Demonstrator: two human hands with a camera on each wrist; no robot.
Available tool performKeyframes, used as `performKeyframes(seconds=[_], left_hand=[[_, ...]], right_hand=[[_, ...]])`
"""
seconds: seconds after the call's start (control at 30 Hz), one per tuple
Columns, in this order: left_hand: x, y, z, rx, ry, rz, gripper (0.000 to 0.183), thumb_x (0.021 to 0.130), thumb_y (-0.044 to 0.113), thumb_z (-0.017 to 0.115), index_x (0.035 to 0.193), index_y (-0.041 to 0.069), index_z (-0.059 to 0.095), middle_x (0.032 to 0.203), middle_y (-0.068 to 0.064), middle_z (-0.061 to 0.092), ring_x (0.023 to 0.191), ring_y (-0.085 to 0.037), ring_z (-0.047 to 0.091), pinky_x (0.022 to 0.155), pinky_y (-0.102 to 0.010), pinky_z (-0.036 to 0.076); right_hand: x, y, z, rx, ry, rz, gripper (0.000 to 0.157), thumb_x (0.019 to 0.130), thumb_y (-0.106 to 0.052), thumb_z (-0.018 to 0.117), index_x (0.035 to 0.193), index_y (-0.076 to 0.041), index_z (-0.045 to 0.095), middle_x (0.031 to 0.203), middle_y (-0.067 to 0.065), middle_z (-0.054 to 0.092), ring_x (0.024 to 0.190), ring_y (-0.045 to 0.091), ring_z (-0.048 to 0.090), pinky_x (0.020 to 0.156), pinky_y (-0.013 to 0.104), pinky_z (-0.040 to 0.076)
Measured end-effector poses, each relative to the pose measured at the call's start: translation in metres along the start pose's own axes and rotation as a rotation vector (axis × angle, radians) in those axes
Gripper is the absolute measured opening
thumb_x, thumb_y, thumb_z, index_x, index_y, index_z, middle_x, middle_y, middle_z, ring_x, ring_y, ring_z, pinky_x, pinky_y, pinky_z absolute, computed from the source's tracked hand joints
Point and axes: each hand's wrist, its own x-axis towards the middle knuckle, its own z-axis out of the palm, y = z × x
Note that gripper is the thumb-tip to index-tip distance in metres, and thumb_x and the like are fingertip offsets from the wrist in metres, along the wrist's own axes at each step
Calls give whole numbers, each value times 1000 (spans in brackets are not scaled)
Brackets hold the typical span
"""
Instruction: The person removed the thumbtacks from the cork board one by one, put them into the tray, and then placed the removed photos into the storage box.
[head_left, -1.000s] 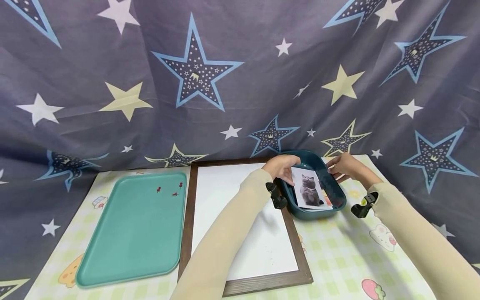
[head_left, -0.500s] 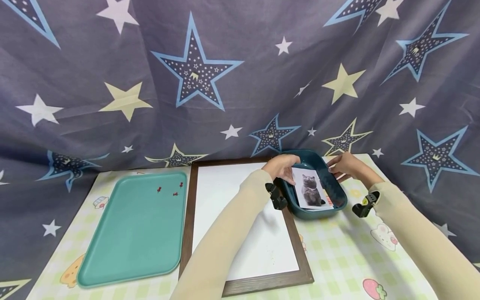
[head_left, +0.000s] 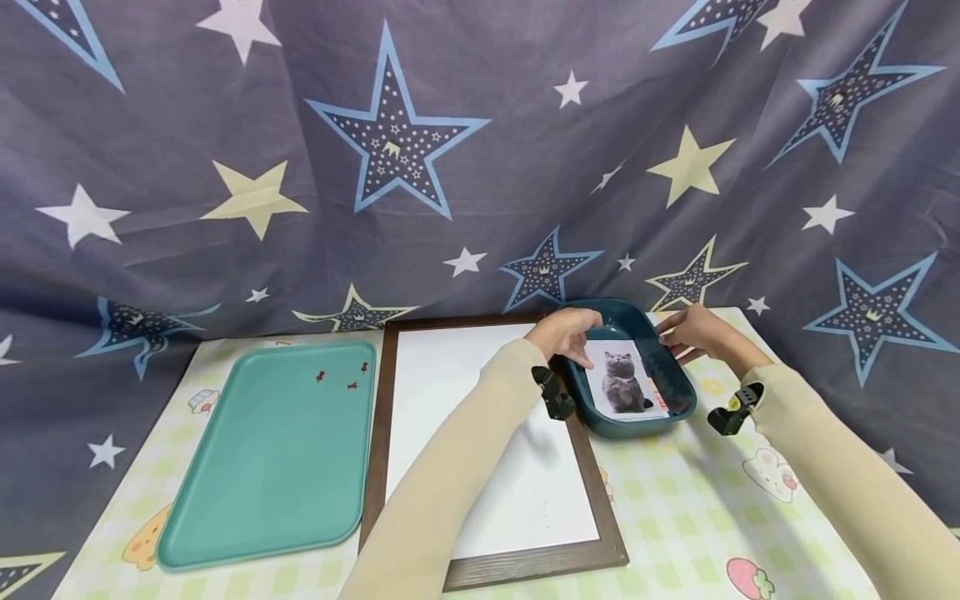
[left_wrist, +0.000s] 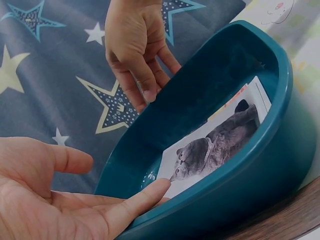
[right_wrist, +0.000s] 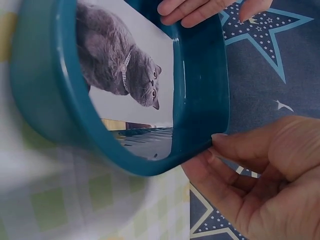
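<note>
A dark teal plastic basin (head_left: 633, 429) stands at the back right of the table, partly over the corner of a framed white board (head_left: 495, 533). Inside it lies a photo of a grey cat (head_left: 621, 387) on top of other printed cards (head_left: 660, 404). My left hand (head_left: 564, 335) reaches over the near left rim, its fingers straight and dipping inside, the thumb held apart. At the opposite side my right hand (right_wrist: 260, 175) pinches the rim, thumb on top and fingers against the outer wall.
A light green tray (head_left: 270, 467) lies on the left with red push pins (head_left: 320, 377) near its far right corner. Between tray and basin is the brown-framed board. A checked cloth (head_left: 690, 517) covers the table, and a starry curtain (head_left: 480, 150) hangs directly behind.
</note>
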Motion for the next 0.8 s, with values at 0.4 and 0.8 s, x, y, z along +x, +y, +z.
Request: performKeyframes(seconds=[0.4,0.8], left_hand=[[6,-10,-1,-116,0,75,60,105,15,47,154,-13,27,158,-34,31,137,-52,46,107,-48,53],[6,-18,0,-103,-23,176,51,103,12,45,144,-17,43,143,-37,49,134,-45,53,111,-44,50]], right_hand=[[1,0,-2,-4,-22,18,41,99,-1,57,135,18,50,83,3,70,77,16,69,77,44,64],[6,1,-2,-55,-9,23,48,99,-6,57,139,18,46,93,16,70,79,20,70,81,46,64]])
